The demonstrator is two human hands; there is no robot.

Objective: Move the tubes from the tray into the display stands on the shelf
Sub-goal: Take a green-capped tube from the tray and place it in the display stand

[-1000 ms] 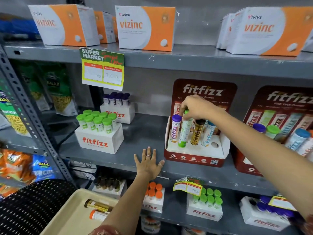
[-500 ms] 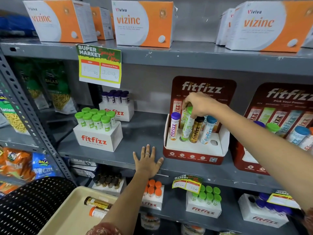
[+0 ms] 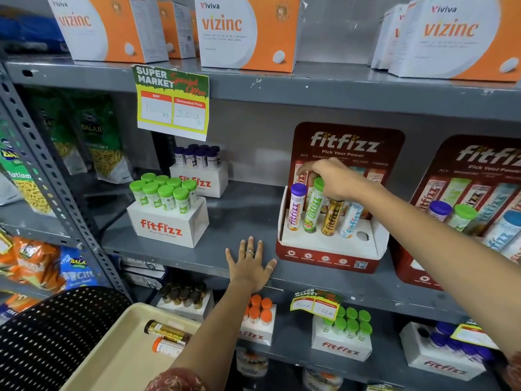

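Observation:
My right hand [image 3: 335, 179] grips the green cap of a green-capped tube [image 3: 312, 210] that stands in the second hole of the red fitfizz display stand [image 3: 329, 256]. A purple-capped tube [image 3: 295, 207], a black and gold tube [image 3: 332, 217] and a blue tube [image 3: 351, 220] stand beside it. One hole at the stand's right end is bare. My left hand [image 3: 249, 265] lies flat with fingers spread on the grey shelf edge [image 3: 197, 258]. The beige tray [image 3: 112, 356] at the bottom left holds a gold tube [image 3: 167, 331] and an orange-capped tube [image 3: 166, 347].
A white stand of green-capped tubes [image 3: 169, 213] and one of dark-capped tubes [image 3: 198, 170] sit at the shelf's left. A second red stand [image 3: 462, 215] is at the right. Orange boxes line the shelf above. A black perforated chair back [image 3: 48, 337] is beside the tray.
My right hand has pushed the green-capped tube down from a tilted hold into its hole, where it stands nearly upright. My left hand has stayed flat on the shelf edge.

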